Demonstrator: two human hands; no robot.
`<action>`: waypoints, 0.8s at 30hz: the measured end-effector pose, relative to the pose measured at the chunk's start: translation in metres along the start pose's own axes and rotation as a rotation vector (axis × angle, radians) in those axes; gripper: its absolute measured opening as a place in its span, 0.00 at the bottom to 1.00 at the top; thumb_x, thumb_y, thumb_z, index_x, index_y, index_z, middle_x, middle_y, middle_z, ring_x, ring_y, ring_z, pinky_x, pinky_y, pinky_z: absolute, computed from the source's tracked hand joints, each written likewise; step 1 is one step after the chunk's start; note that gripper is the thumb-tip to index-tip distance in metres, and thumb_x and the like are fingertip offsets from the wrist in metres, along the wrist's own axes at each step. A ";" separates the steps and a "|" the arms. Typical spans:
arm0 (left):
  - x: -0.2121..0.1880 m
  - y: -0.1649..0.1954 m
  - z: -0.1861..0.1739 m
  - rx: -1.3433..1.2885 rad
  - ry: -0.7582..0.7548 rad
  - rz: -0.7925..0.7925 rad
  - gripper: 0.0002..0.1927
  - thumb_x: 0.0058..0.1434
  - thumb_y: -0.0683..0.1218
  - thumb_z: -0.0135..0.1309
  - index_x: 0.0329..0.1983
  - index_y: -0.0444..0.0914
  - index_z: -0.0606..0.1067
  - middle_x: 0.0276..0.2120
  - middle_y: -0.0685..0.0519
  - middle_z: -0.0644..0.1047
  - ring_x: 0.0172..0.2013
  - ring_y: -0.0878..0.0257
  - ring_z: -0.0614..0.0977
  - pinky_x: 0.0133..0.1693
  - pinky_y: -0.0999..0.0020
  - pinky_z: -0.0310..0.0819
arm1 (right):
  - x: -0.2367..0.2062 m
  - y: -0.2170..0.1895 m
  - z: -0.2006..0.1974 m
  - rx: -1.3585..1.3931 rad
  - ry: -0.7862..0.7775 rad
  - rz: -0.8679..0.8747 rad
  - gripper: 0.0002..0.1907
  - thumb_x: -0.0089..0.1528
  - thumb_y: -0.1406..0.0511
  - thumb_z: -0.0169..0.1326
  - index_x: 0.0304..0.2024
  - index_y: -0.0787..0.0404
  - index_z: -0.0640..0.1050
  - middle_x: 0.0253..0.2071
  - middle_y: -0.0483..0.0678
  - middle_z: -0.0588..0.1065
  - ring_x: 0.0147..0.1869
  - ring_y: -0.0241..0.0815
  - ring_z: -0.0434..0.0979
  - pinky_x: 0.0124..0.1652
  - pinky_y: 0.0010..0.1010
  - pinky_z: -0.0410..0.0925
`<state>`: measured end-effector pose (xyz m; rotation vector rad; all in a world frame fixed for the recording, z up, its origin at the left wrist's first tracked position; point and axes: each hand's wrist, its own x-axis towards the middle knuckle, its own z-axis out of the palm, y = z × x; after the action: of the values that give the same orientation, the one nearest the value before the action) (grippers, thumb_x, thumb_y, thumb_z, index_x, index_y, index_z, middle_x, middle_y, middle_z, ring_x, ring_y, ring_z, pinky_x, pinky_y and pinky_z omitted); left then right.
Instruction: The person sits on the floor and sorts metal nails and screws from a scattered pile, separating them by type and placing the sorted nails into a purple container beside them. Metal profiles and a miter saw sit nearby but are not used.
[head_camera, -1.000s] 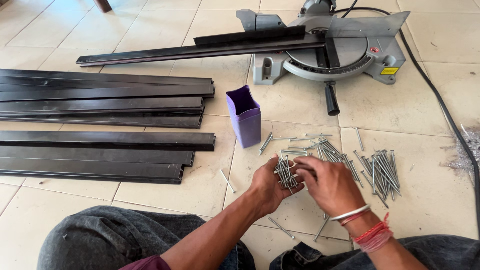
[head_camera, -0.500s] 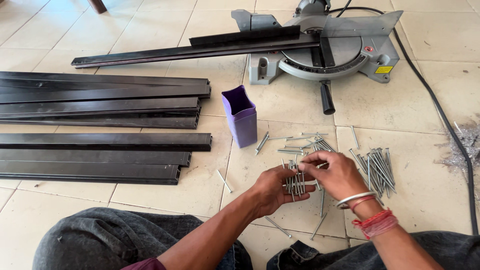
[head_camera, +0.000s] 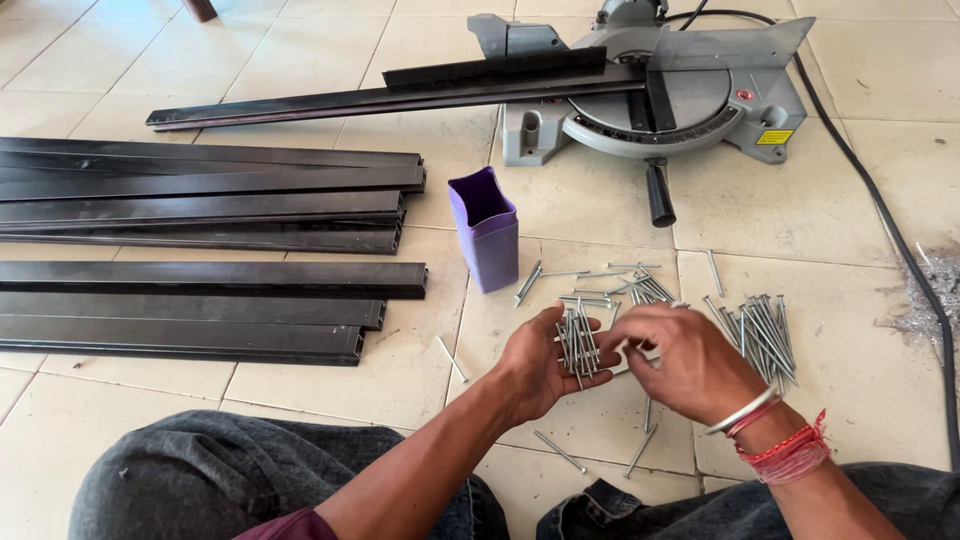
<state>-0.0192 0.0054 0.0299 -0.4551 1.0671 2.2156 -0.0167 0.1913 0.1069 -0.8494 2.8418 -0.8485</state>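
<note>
Knees: legs in grey jeans (head_camera: 250, 480) fill the bottom edge, the person seated on the tiled floor (head_camera: 330, 400).
Left hand: the left hand (head_camera: 540, 365) is cupped palm-up, fingers curled round a bundle of long nails (head_camera: 577, 340) standing roughly upright in the palm.
Right hand: the right hand (head_camera: 685, 355), with a silver bangle and red threads (head_camera: 790, 450) at the wrist, sits just beside the left; its fingertips meet the bundle's right side, pinching at the nails.
Loose nails: single nails (head_camera: 560, 452) lie on the tile below the hands, one more (head_camera: 452, 358) to the left.
Nail pile: a heap of nails (head_camera: 760, 335) lies just right of the right hand; a looser scatter (head_camera: 610, 285) lies beyond the hands.
Container: a purple rectangular open-topped holder (head_camera: 487, 228) stands upright near the scatter.
Profiles: black metal channel lengths (head_camera: 200, 250) are stacked in two groups at left.
Saw: a grey mitre saw (head_camera: 670, 95) sits at the far end, a long black profile (head_camera: 380, 98) laid across its table, its black cable (head_camera: 890, 230) running down the right side.
Swarf: metal shavings (head_camera: 925, 305) lie at the right edge.
</note>
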 end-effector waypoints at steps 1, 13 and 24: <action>-0.001 0.000 0.001 0.002 -0.015 0.004 0.31 0.74 0.62 0.24 0.59 0.35 0.68 0.47 0.43 0.79 0.46 0.52 0.83 0.53 0.53 0.79 | 0.001 -0.001 0.000 -0.011 0.029 0.026 0.11 0.55 0.67 0.60 0.41 0.53 0.84 0.43 0.41 0.83 0.46 0.40 0.84 0.50 0.33 0.76; -0.001 -0.002 -0.001 0.024 -0.127 0.012 0.39 0.73 0.68 0.20 0.65 0.35 0.64 0.50 0.45 0.78 0.43 0.56 0.80 0.51 0.53 0.78 | 0.004 -0.014 0.004 -0.006 0.074 0.054 0.26 0.47 0.62 0.70 0.49 0.53 0.82 0.43 0.46 0.79 0.44 0.44 0.82 0.44 0.36 0.75; -0.002 0.000 0.002 -0.001 -0.089 -0.043 0.40 0.72 0.69 0.19 0.63 0.34 0.65 0.49 0.44 0.77 0.48 0.51 0.82 0.52 0.54 0.78 | 0.000 -0.008 0.000 0.221 0.179 -0.018 0.08 0.49 0.65 0.67 0.28 0.57 0.80 0.38 0.42 0.83 0.39 0.37 0.86 0.38 0.29 0.80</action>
<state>-0.0178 0.0056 0.0321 -0.3721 1.0006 2.1778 -0.0127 0.1860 0.1104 -0.8092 2.8156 -1.2729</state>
